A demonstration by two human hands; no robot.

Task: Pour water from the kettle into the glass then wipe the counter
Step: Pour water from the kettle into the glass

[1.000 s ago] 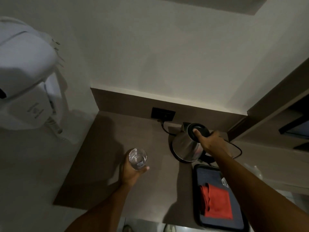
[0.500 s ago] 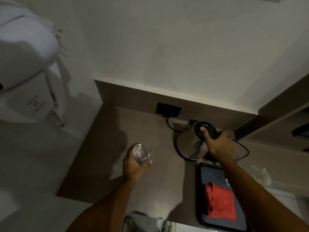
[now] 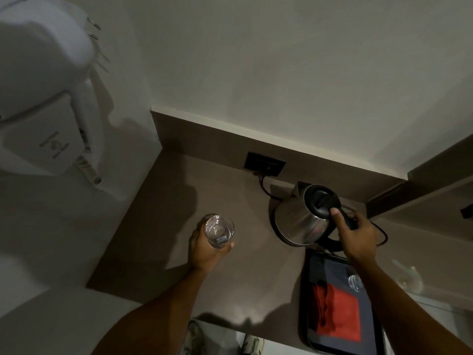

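Note:
A steel kettle [image 3: 299, 221] with a black lid sits on its base at the back right of the brown counter [image 3: 158, 226]. My right hand [image 3: 358, 234] is wrapped around its black handle, thumb near the lid. My left hand [image 3: 204, 249] holds a clear glass [image 3: 219, 230] upright over the counter's middle, well left of the kettle. A folded red cloth [image 3: 337, 313] lies on a dark tray [image 3: 317, 265] at the front right.
A second small glass [image 3: 355, 281] stands on the tray, partly behind my right forearm. The kettle's cord runs to a black wall socket [image 3: 265, 163]. A white wall-mounted hair dryer [image 3: 46, 98] hangs at the left. A wooden cabinet edge [image 3: 422, 185] borders the right.
The view has shifted slightly; both hands keep their grips. The kettle looks a little tilted and the glass stays in about the same spot.

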